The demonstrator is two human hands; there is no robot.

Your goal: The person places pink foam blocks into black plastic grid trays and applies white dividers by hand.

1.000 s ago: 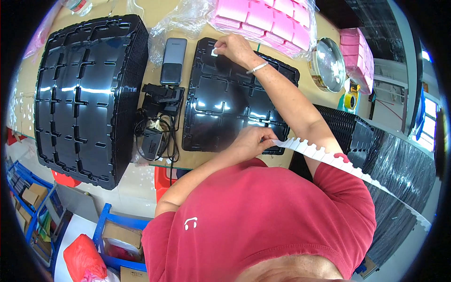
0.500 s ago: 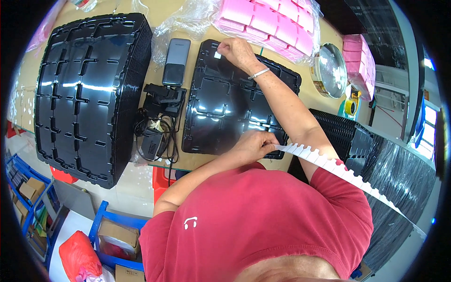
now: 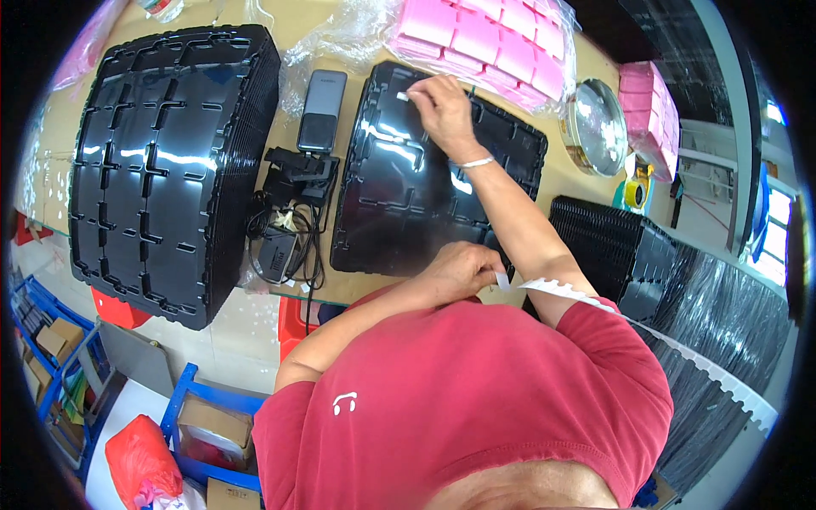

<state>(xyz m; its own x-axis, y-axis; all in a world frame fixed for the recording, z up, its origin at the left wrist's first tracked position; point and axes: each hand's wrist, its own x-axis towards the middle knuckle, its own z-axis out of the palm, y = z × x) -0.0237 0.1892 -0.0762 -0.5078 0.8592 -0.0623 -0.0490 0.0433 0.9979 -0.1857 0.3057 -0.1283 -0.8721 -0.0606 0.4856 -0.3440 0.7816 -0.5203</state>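
Note:
A black plastic tray (image 3: 442,183) with moulded ridges lies in front of me, atop what looks like a stack. At its far left corner my right hand (image 3: 445,115) has its thumb and fingers closed at a small white label (image 3: 403,96). Whether the label also sticks to the tray I cannot tell. By the tray's near edge, my left hand (image 3: 466,270) pinches the end of a white strip (image 3: 557,291) with a notched edge. The strip looks twisted close to those fingers, then runs over my right upper arm and off to the right.
A tall stack of black trays (image 3: 144,161) stands on the left. Between the stacks lie a grey phone-like device (image 3: 323,110) and black cables (image 3: 313,246). Pink packs (image 3: 484,42), a round tin (image 3: 597,127) and yellow tape (image 3: 633,194) sit beyond. More black trays (image 3: 595,242) are at right.
The tray in front has shifted slightly away and right. My right hand has moved a little right along with the label. The white strip has twisted and sagged beside my left hand.

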